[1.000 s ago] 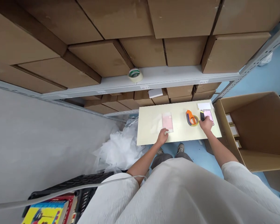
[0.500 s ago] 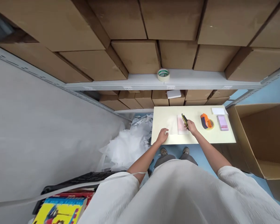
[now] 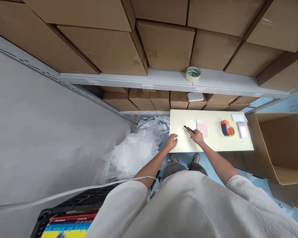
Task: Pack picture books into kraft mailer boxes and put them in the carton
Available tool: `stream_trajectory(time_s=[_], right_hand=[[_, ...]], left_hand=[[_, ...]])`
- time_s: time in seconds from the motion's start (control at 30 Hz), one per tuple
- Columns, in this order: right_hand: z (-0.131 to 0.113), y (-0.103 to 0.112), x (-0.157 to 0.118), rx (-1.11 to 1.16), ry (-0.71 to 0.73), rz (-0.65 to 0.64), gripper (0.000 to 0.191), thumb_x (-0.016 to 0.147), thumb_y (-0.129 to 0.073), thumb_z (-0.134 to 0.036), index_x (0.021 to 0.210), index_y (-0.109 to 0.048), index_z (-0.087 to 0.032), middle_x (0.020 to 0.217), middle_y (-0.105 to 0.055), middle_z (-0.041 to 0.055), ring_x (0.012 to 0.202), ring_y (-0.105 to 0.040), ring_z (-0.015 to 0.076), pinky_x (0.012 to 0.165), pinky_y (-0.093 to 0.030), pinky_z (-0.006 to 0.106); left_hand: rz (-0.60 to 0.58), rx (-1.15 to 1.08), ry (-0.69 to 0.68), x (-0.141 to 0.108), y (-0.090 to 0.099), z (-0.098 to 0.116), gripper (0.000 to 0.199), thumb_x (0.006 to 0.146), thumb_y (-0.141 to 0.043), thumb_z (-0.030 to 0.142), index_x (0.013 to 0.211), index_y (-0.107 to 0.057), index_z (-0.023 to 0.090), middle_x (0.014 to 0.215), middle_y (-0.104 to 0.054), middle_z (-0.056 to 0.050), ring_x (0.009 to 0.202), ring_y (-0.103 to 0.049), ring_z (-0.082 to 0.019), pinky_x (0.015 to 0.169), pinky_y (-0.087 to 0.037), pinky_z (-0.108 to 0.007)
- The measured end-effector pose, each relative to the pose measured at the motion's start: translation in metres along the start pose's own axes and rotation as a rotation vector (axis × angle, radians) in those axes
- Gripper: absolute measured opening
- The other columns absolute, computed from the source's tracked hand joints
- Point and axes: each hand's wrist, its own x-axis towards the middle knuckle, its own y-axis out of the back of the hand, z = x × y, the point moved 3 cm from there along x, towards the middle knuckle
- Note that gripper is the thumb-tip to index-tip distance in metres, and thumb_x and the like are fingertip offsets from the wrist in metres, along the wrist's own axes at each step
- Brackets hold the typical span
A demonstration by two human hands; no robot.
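Note:
A black and yellow utility knife point(image 3: 189, 129) is held in my right hand point(image 3: 197, 137), its tip toward the upper left, over the cream table point(image 3: 215, 143). Just right of that hand lies a flat pink packet point(image 3: 202, 129) in a clear or white wrapper. Beneath the knife is a faint pale sheet, hard to make out against the tabletop. My left hand point(image 3: 172, 141) rests at the table's left edge, thumb apart from the loosely bent fingers, with nothing visible in it.
An orange tape dispenser point(image 3: 227, 128), a white card point(image 3: 237, 117) and a purple packet point(image 3: 242, 129) lie on the table's right. A large cardboard box point(image 3: 265, 148) stands at right. White scraps point(image 3: 134, 148) pile at left. A tape roll point(image 3: 193, 74) sits on the shelf above.
My right hand has moved left with the knife, off the pink packet and over the bare-looking tabletop. My left hand has shifted to the table's left edge. The camera view has turned slightly.

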Motion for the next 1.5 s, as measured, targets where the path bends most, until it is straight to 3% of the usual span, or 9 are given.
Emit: stream_trajectory(time_s=[0.13, 0.3, 0.5, 0.83, 1.23, 1.5], right_hand=[[-0.004, -0.010, 0.015, -0.018, -0.080, 0.068, 0.030, 0.096, -0.069, -0.052, 0.086, -0.061, -0.025, 0.060, -0.068, -0.0007, 0.058, -0.065, 0.0189, 0.059, -0.049, 0.027], [-0.016, -0.021, 0.046, -0.012, -0.087, 0.099, 0.027, 0.102, -0.063, -0.051, 0.097, -0.068, -0.025, 0.071, -0.071, 0.0012, 0.065, -0.068, 0.0191, 0.064, -0.052, 0.028], [-0.022, -0.024, 0.058, -0.144, -0.089, 0.020, 0.031, 0.105, -0.059, -0.050, 0.112, -0.069, -0.022, 0.079, -0.074, 0.0026, 0.070, -0.070, 0.0182, 0.064, -0.053, 0.024], [0.007, -0.017, 0.002, -0.073, -0.121, -0.061, 0.022, 0.105, -0.058, -0.038, 0.105, -0.070, -0.019, 0.077, -0.076, 0.0025, 0.059, -0.067, 0.0146, 0.059, -0.050, 0.024], [0.049, -0.019, -0.052, -0.082, -0.105, -0.116, 0.021, 0.103, -0.059, -0.041, 0.097, -0.066, -0.022, 0.074, -0.074, 0.0012, 0.055, -0.063, 0.0146, 0.057, -0.048, 0.025], [0.069, -0.014, -0.087, -0.086, -0.095, -0.164, 0.023, 0.102, -0.061, -0.043, 0.091, -0.065, -0.023, 0.072, -0.074, 0.0019, 0.053, -0.063, 0.0150, 0.057, -0.048, 0.026]], left_hand=[[-0.047, 0.016, -0.017, 0.019, -0.005, 0.003, 0.029, 0.083, -0.067, 0.011, 0.108, -0.074, 0.023, 0.134, -0.071, -0.011, 0.139, -0.061, -0.029, 0.127, -0.043, -0.043], [-0.121, 0.091, 0.011, 0.037, -0.009, -0.006, 0.037, 0.086, -0.073, 0.019, 0.123, -0.073, 0.023, 0.155, -0.062, -0.014, 0.156, -0.046, -0.033, 0.132, -0.035, -0.046], [-0.319, 0.359, -0.016, 0.029, -0.013, -0.018, 0.052, 0.098, -0.059, 0.023, 0.151, -0.059, 0.019, 0.180, -0.031, -0.012, 0.168, -0.027, -0.029, 0.135, -0.029, -0.044], [-0.307, 0.377, -0.055, 0.026, -0.014, -0.025, 0.053, 0.100, -0.057, 0.025, 0.153, -0.058, 0.017, 0.178, -0.035, -0.013, 0.167, -0.030, -0.028, 0.136, -0.029, -0.042], [-0.285, 0.398, -0.040, 0.013, -0.023, -0.031, 0.053, 0.099, -0.058, 0.025, 0.151, -0.060, 0.019, 0.178, -0.036, -0.011, 0.166, -0.030, -0.029, 0.136, -0.028, -0.045], [-0.297, 0.425, -0.019, 0.001, -0.024, -0.027, 0.050, 0.099, -0.057, 0.024, 0.149, -0.060, 0.019, 0.178, -0.036, -0.011, 0.167, -0.029, -0.025, 0.135, -0.028, -0.040]])
